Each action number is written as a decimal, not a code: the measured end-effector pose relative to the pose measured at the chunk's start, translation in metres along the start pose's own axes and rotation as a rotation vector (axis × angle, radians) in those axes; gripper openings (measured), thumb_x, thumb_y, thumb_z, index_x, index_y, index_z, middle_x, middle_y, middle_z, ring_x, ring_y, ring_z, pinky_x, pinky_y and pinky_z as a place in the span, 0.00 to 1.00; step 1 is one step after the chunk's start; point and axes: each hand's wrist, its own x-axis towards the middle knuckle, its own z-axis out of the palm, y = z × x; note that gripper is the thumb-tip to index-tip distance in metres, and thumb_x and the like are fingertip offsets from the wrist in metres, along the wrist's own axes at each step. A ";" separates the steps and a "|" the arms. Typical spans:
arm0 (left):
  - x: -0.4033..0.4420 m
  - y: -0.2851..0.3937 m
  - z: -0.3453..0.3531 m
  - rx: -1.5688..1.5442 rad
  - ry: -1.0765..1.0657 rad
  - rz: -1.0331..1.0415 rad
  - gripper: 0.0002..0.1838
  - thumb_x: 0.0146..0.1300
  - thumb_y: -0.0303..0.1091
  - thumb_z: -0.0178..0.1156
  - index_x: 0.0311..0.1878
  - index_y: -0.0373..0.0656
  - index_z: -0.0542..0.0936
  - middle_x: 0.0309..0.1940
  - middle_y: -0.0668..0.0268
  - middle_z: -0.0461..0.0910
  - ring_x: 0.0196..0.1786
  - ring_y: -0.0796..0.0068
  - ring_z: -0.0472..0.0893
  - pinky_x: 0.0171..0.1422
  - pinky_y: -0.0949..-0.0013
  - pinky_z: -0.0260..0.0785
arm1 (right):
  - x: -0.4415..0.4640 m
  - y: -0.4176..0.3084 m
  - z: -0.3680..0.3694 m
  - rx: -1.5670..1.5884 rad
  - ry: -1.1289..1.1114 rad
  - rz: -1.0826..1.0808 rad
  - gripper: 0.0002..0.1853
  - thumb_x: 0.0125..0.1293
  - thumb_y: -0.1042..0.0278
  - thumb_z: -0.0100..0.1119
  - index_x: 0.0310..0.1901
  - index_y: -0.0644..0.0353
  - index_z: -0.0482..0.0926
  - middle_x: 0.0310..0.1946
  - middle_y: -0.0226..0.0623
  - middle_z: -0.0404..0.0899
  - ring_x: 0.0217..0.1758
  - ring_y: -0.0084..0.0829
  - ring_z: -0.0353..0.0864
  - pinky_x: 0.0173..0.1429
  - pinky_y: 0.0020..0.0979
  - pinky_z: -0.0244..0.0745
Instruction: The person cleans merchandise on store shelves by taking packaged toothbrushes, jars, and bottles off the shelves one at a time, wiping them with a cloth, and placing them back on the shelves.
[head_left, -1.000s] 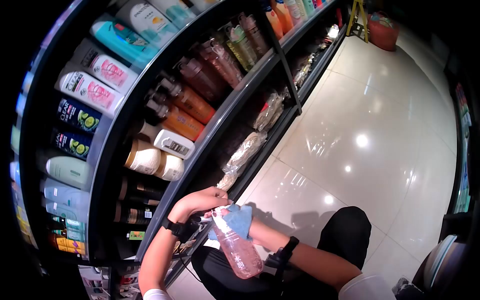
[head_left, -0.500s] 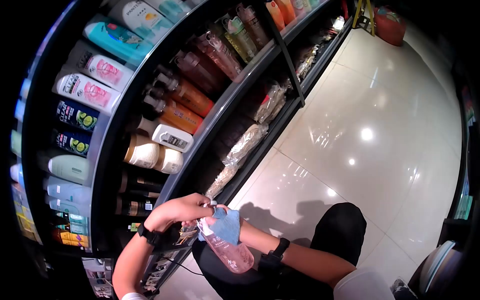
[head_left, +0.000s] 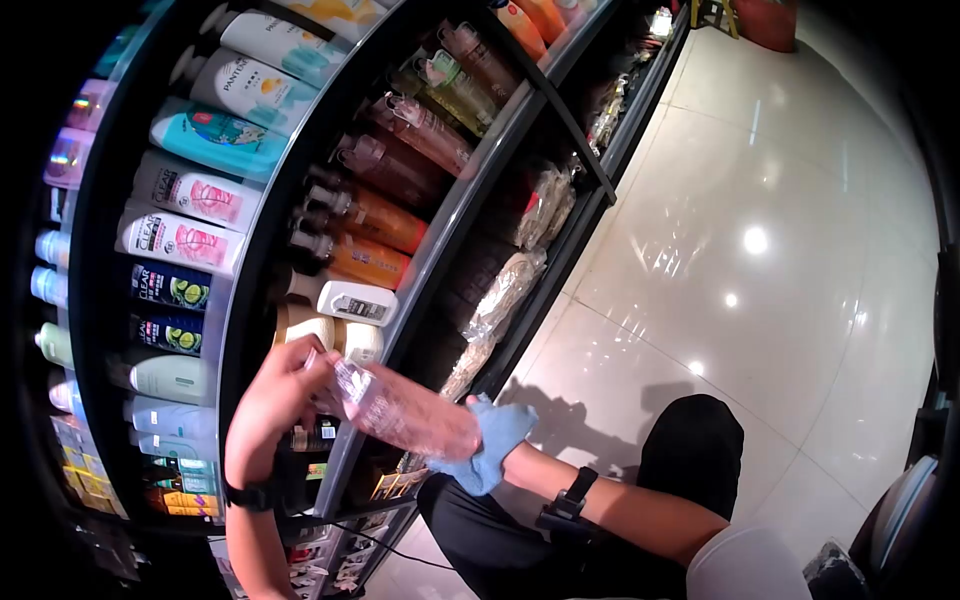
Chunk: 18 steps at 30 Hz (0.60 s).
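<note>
A clear pink bottle [head_left: 415, 415] lies tilted between my two hands, its top toward the shelf and its base toward the floor side. My left hand [head_left: 280, 390] is closed round the top end of the bottle, beside the lower shelf. A light blue cloth [head_left: 490, 445] covers most of my right hand [head_left: 510, 458], which presses the cloth against the bottle's base. Most of the right fingers are hidden under the cloth.
Shelves [head_left: 455, 190] on the left hold shampoo bottles [head_left: 185, 235], orange pump bottles [head_left: 365, 258] and white jars [head_left: 358, 340]. Plastic-wrapped goods [head_left: 505, 295] lie on the bottom shelf. Shiny tiled floor [head_left: 690, 250] spreads to the right, with a red basket [head_left: 766, 22] at the far end.
The bottle has been raised toward the shelf and turned from steep to more level. My left hand has moved up with its top, while the cloth has shifted from its neck to its base.
</note>
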 end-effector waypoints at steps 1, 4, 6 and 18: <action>0.007 0.000 -0.005 -0.036 0.055 0.042 0.12 0.71 0.38 0.56 0.32 0.43 0.72 0.20 0.73 0.72 0.14 0.84 0.67 0.14 0.78 0.56 | -0.006 -0.004 0.004 -0.137 0.049 -0.055 0.19 0.78 0.52 0.45 0.47 0.59 0.80 0.38 0.36 0.83 0.40 0.31 0.83 0.49 0.35 0.80; 0.033 0.001 -0.025 -0.115 0.135 0.086 0.14 0.72 0.39 0.57 0.31 0.43 0.71 0.19 0.72 0.69 0.13 0.85 0.65 0.13 0.78 0.54 | -0.013 -0.011 0.001 -0.449 0.055 -0.028 0.24 0.78 0.48 0.42 0.45 0.61 0.81 0.33 0.34 0.83 0.36 0.30 0.82 0.43 0.33 0.79; 0.055 0.001 -0.027 -0.095 0.223 0.220 0.15 0.72 0.40 0.57 0.31 0.42 0.70 0.19 0.72 0.69 0.14 0.84 0.65 0.15 0.77 0.54 | -0.015 -0.011 0.000 -0.437 0.024 -0.027 0.24 0.78 0.49 0.42 0.45 0.61 0.80 0.34 0.34 0.83 0.36 0.30 0.82 0.44 0.32 0.79; 0.139 0.068 0.022 0.438 0.716 0.764 0.15 0.71 0.41 0.56 0.41 0.38 0.70 0.31 0.48 0.80 0.38 0.39 0.78 0.38 0.53 0.70 | -0.017 0.008 -0.040 -0.477 -0.056 -0.014 0.24 0.79 0.49 0.38 0.50 0.63 0.78 0.43 0.35 0.81 0.46 0.28 0.80 0.55 0.29 0.75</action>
